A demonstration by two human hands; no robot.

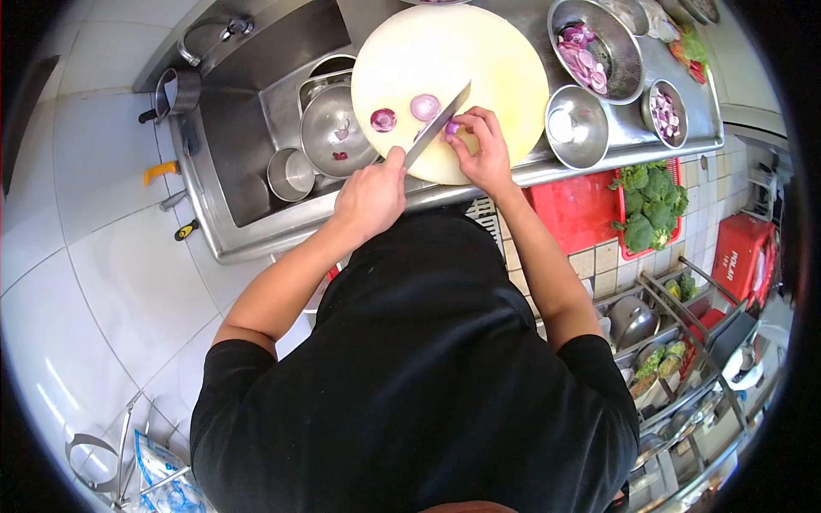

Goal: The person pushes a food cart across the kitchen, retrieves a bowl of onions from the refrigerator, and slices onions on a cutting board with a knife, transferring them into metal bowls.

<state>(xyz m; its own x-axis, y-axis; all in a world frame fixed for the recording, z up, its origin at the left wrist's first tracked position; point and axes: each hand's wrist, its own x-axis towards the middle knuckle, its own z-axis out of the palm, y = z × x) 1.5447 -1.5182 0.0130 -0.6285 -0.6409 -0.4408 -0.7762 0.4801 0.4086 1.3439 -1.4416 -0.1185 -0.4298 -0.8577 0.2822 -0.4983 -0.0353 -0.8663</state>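
Note:
My left hand [372, 198] is wrapped around the handle of a kitchen knife [443, 122], whose blade slants up and away across a round, pale yellow cutting board [505, 60]. Pinched in the fingertips of my right hand [484, 152] is a small piece of red onion [451, 128], close beside the blade. Another cut onion [425, 107] lies with its pale ringed face up just beyond the knife. A darker onion piece [383, 120] sits to its left. Part of a further purple bit is hidden behind the blade.
Left of the board is a steel sink [231, 111] holding a bowl [329, 128] with onion scraps and a pot [291, 175]. At right stand a bowl of sliced onion [637, 64], a shiny bowl [577, 154] and a smaller bowl of chopped onion [665, 139]. Broccoli [654, 205] fills a red crate below.

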